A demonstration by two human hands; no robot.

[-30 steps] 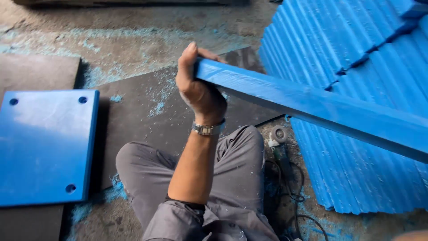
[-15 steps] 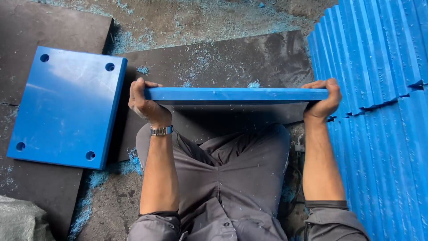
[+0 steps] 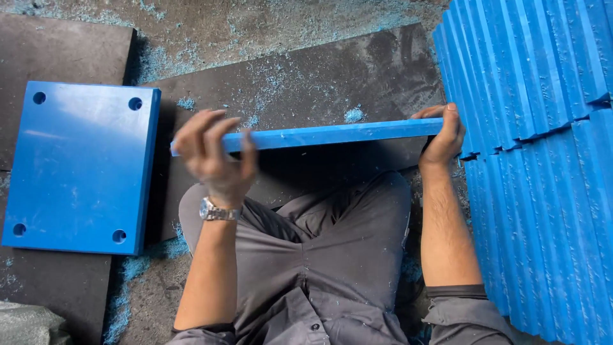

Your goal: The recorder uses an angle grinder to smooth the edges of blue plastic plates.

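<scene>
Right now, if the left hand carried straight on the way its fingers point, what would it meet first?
The left hand points away from the body, fingers over the blue plastic slab held on edge. That slab's left end comes first; past it lies the dark rubber mat. Motion blur makes contact and depth uncertain.
</scene>
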